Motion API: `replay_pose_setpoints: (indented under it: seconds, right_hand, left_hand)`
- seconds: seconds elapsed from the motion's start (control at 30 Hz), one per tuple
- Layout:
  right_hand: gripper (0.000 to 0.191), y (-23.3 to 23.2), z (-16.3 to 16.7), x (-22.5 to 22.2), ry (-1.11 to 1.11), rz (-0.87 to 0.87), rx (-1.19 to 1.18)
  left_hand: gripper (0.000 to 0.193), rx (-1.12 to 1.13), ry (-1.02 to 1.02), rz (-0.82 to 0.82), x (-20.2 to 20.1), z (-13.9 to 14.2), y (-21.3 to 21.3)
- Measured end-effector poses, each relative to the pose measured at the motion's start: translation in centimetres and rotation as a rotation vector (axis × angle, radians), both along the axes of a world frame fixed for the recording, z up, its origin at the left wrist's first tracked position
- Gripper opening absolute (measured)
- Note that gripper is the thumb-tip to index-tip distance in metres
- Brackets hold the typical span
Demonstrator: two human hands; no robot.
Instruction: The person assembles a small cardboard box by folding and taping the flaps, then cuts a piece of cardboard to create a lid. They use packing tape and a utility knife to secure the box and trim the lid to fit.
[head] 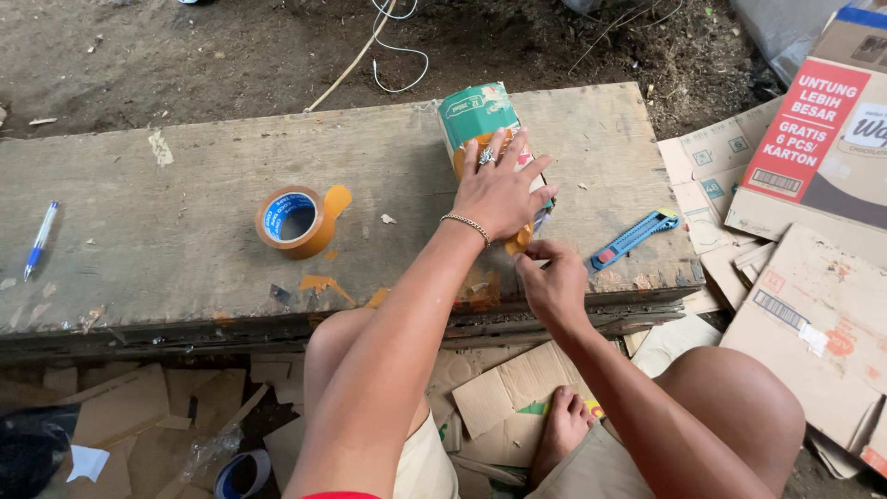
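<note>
A small green and white carton (479,113) wrapped with brown tape lies on the worn wooden bench (185,222). My left hand (499,189), with a ring and a bracelet, presses flat on top of the carton. At the carton's near end my right hand (552,277) pinches the brown tape there between thumb and fingers. A roll of brown packing tape (296,222) with a loose tab sits on the bench to the left of my left arm.
A blue utility knife (635,238) lies on the bench right of the carton, a blue pen (40,238) at the far left. Flattened cardboard boxes (813,305) pile up at the right. Cardboard scraps (504,393) cover the ground by my bare foot. A white cord (397,46) lies on the dirt.
</note>
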State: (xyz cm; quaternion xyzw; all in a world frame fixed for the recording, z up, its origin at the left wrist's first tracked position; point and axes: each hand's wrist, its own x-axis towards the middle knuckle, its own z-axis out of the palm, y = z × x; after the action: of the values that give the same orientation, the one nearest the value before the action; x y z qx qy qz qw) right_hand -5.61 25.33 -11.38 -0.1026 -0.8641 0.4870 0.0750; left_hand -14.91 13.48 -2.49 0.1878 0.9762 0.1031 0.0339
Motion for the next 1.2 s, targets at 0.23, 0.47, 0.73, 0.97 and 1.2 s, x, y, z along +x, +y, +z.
replay_pose_setpoints:
  seconds: [0.23, 0.47, 0.73, 0.97, 1.2]
  right_hand:
    - [0.018, 0.4, 1.0, 0.0, -0.232, 0.057, -0.399]
    - [0.008, 1.7, 2.1, -0.3, -0.491, 0.043, -0.824]
    - [0.017, 1.9, 1.8, -0.5, -0.481, 0.079, -0.783]
    - [0.021, 0.9, 0.8, -0.2, -0.403, 0.070, -1.013]
    - [0.078, 1.1, 1.9, 0.1, -0.437, -0.040, -1.006]
  left_hand:
    - [0.058, 0.008, 0.002, -0.004, -0.1, 0.0, 0.1]
    - [0.057, 0.021, -0.017, -0.003, -0.5, -0.5, 0.0]
    - [0.048, 0.121, -0.033, -0.043, -2.1, -2.2, -1.2]
    - [0.046, 0.110, 0.012, -0.051, -2.4, -2.8, -1.4]
    - [0.046, 0.100, 0.024, -0.054, -2.1, -2.6, -1.3]
